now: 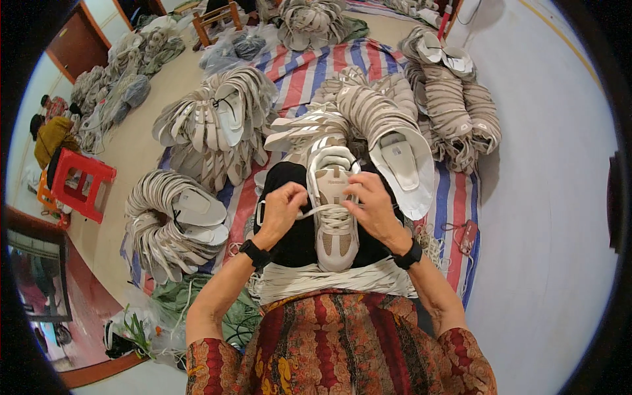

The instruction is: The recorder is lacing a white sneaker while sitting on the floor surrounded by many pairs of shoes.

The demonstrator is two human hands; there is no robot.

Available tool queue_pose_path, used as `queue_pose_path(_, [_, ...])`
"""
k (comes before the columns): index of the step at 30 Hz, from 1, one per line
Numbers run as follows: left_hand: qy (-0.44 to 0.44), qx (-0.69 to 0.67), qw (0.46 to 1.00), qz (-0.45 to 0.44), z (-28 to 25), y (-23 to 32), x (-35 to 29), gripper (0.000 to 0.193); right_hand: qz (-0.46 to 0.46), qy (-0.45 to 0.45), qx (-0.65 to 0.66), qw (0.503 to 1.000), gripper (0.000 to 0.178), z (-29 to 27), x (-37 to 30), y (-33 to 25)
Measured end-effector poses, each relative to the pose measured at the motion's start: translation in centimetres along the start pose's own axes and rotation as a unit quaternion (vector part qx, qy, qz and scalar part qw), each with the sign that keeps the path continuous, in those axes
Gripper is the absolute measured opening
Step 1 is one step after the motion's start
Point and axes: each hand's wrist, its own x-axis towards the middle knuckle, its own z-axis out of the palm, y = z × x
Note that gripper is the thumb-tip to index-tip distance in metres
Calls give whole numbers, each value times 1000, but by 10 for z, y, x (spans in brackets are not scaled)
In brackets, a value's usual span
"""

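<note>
A beige and white sneaker [337,247] rests on my lap, its toe toward me and its tongue standing up. White lacing crosses its lower part, and a white shoelace [315,210] runs out to the left. My left hand [284,209] is closed on that shoelace, beside the shoe. On the other side my right hand [374,205] is at the upper eyelet edge, thumb and fingers curled together; what they pinch is too small to make out. A bundle of loose white laces [342,280] lies across my lap, against my patterned top.
Nested stacks of shoe uppers [174,217] stand left, ahead and right on a striped sheet [299,76]. A red stool [82,184] stands far left, near another person [54,139]. A small red object [466,237] lies at right, beside a white wall [546,197].
</note>
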Motion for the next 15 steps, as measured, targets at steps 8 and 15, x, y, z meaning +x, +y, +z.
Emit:
queue_pose_path(8, [-116,45,992,13,-1,-11,-1,10,-123,-62,-52,989,23,29,8,-5])
queue_pose_path(15, [-145,85,986,17,-4,-6,-1,12,-125,-82,-61,987,26,24,7,-9])
